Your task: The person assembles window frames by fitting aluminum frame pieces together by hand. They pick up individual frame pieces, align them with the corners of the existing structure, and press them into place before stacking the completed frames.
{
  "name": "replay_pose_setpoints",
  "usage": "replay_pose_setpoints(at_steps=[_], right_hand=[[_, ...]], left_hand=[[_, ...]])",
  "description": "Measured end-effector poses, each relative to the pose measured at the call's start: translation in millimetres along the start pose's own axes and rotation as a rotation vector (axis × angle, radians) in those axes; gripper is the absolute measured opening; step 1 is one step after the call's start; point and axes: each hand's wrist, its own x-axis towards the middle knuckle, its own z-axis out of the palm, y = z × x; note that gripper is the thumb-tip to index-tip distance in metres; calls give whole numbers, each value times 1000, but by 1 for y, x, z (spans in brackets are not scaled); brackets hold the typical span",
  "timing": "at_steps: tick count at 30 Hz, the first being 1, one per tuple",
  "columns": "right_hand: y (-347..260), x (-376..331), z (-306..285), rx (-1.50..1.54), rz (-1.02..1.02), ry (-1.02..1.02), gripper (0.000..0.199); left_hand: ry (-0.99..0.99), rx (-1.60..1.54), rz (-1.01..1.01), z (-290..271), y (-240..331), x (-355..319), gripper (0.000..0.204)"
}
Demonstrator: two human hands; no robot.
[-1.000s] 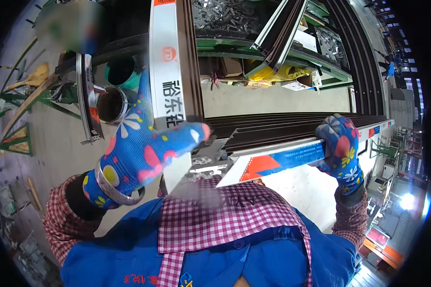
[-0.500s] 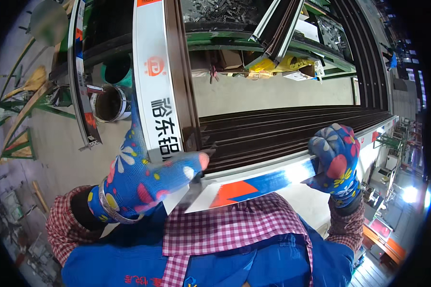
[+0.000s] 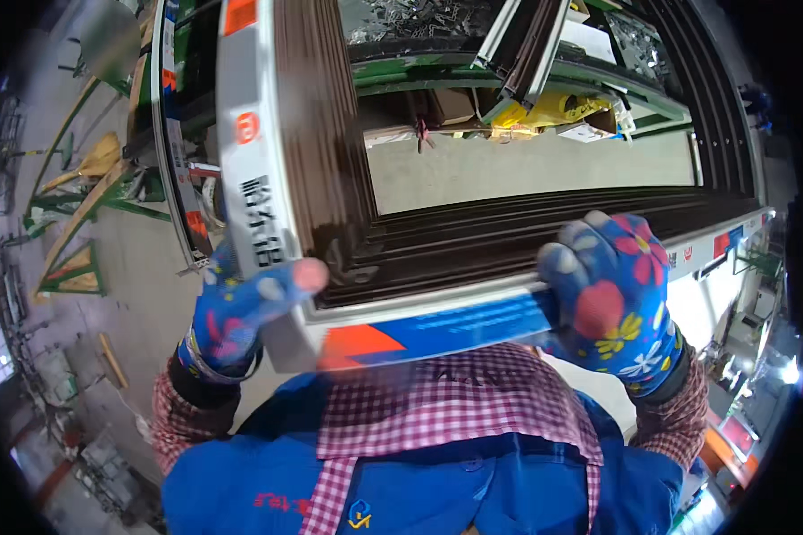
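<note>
Fingers of the right hand (image 3: 614, 299), in a blue flowered glove, curl tight over the near rail of a big dark brown window frame (image 3: 437, 241) held at chest height. At its near left corner the gloved left hand (image 3: 241, 308) grips the white film-wrapped edge, thumb (image 3: 305, 274) pressed on top. Beyond it stands a green rack (image 3: 509, 67), with a yellow bag (image 3: 544, 109) beneath.
</note>
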Motion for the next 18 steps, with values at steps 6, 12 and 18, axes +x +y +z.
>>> replay_pose_setpoints(at_steps=[6, 12, 18], right_hand=[[0, -14, 32, 423, -75, 275, 25], [12, -41, 60, 3013, -709, 356, 22], [112, -212, 48, 3202, -785, 512, 25]], left_hand=[[40, -1173, 341, -99, -70, -36, 48], [-291, -2129, 544, -147, -18, -59, 56], [-486, -1895, 443, 5, -4, 3, 51]])
